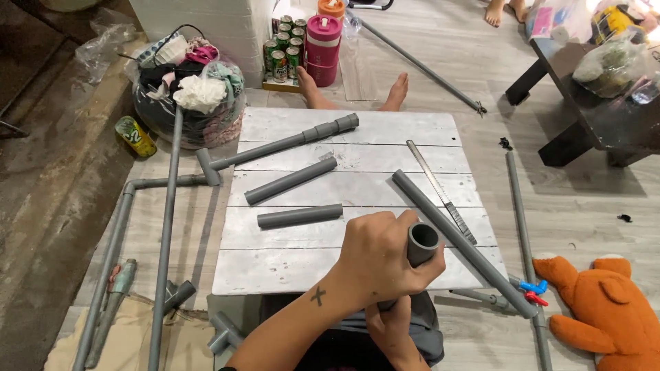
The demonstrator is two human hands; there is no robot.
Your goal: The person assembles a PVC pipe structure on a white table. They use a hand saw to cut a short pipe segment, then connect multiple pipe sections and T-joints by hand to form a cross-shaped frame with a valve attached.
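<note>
From the head camera, both hands work close to the body at the near edge of the white plank tabletop [344,264]. The left hand [378,257] is curled tight around a short grey pipe piece [422,242], whose open round end points up and to the right. The right hand [390,324] sits just below it, fingers closed around the lower part of the same piece; how firmly it grips is hidden by the left wrist.

A long grey pipe [460,240] lies diagonally just beside the held piece, its lower end overhanging the tabletop edge. A knock from either hand could likely roll or tip it off onto the floor. The saw blade [440,189] lies alongside that pipe, near the left knuckles; a slip of the hands toward it risks a cut.

Two short pipe lengths [295,199] rest loose on the planks further out, and being round they could roll if the tabletop is jolted. A jointed pipe with a tee end [275,146] lies beyond them. Bare feet [395,93] of another person rest at the far edge, where a rolling pipe could strike. An orange plush toy [605,309] lies on the floor at right.
</note>
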